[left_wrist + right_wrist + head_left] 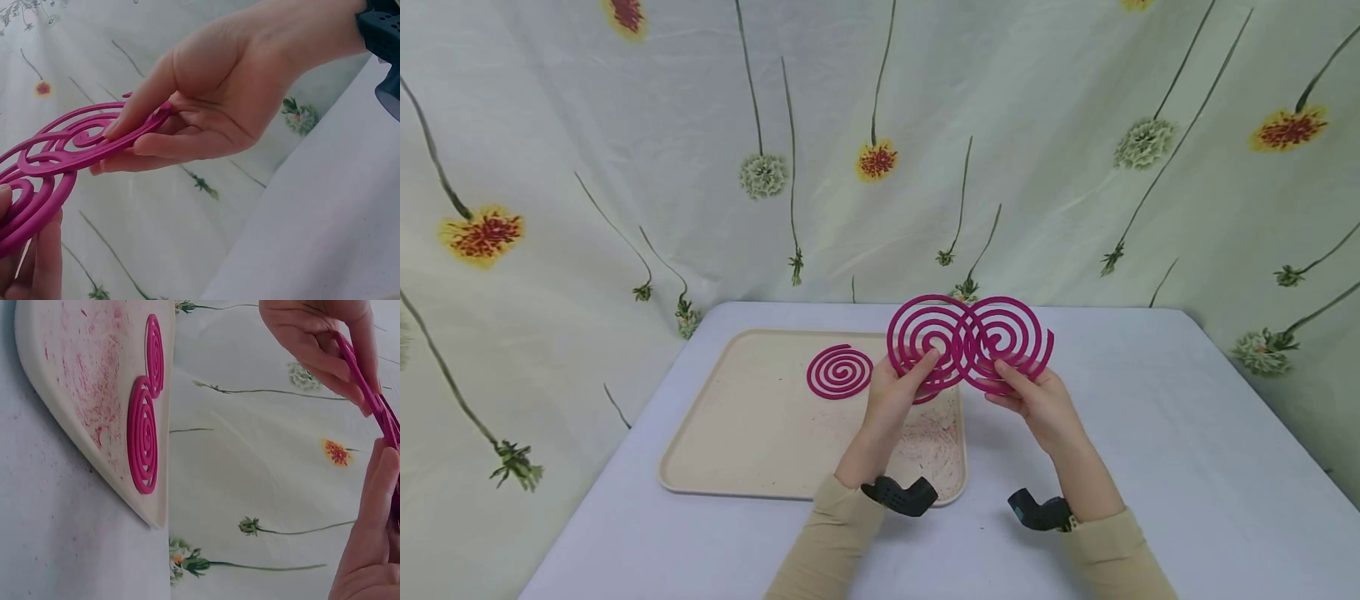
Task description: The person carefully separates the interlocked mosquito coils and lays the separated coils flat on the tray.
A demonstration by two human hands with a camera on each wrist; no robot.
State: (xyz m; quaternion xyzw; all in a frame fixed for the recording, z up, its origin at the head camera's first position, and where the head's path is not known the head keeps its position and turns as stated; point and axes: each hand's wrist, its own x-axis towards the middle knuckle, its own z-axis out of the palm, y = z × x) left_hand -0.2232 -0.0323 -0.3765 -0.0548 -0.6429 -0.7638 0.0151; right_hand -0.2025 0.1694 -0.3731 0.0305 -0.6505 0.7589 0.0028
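Your left hand [891, 392] and right hand [1037, 400] each pinch one side of the interlocked pink coil pair [970, 342], raised above the bench [1150, 433]. Its long axis runs left to right, flat faces toward you. Beneath it, the beige tray [737, 433] carries a single coil [839, 372], well clear.

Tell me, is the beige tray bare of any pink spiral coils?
No: the right wrist view shows two pink coils lying on the tray, apart from the pair in the hands.
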